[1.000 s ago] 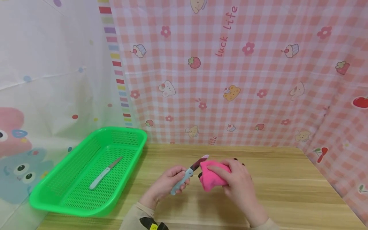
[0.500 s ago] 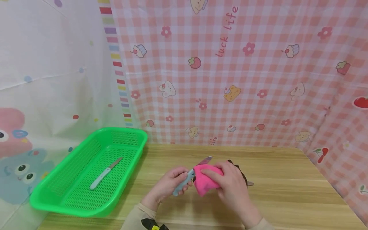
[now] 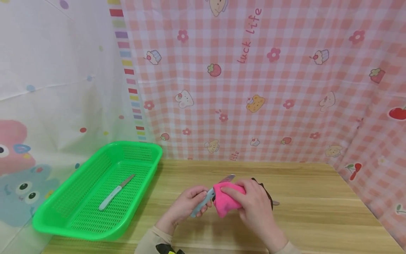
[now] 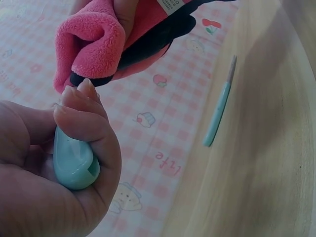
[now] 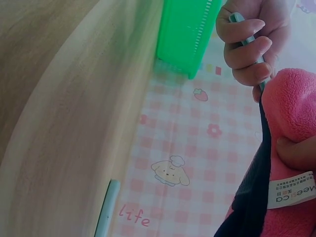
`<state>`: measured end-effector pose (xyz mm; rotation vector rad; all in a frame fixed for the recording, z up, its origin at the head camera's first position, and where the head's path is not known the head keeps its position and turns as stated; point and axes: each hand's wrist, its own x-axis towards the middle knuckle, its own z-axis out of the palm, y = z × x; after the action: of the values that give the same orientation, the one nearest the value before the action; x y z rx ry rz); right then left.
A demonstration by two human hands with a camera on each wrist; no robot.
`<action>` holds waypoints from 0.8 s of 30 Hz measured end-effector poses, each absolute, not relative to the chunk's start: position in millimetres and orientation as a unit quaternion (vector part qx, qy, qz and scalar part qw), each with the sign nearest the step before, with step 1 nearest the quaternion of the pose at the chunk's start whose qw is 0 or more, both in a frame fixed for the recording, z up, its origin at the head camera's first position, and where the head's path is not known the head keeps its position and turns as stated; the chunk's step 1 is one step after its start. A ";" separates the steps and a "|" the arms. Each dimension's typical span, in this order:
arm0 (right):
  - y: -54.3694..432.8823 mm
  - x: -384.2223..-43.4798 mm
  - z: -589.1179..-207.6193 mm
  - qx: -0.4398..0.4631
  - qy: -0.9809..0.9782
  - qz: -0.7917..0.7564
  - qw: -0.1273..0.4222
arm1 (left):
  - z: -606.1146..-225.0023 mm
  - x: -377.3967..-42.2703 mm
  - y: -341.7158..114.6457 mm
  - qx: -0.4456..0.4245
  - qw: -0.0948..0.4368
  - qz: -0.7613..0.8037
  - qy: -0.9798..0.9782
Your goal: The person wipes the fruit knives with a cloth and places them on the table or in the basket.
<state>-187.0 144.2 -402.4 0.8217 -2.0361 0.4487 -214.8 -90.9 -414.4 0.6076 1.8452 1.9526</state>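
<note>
While your left hand grips the paring knife and your right hand the plush cloth, pad the blade thickly.

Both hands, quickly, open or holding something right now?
Left hand: closed, holding a pale blue-handled metal knife.
Right hand: closed, holding a fluffy pink-and-black cloth.

Your head view looks forward and down from above; your wrist views, close in, face the checked curtain, sharing the pink cloth
</note>
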 end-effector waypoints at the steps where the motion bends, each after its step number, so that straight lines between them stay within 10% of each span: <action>1: 143.9 -187.1 -402.4 0.330 -0.817 0.179 0.438 | -414.7 -214.8 -90.9 0.219 0.192 0.695 0.657; 24: 152.4 -190.4 -400.6 0.271 -0.844 0.193 0.421 | -416.8 -215.2 -91.4 0.226 0.180 0.692 0.662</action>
<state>-190.4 152.4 -400.6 0.6780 -2.1153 0.4834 -215.2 -91.4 -416.8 0.6382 1.8705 1.9549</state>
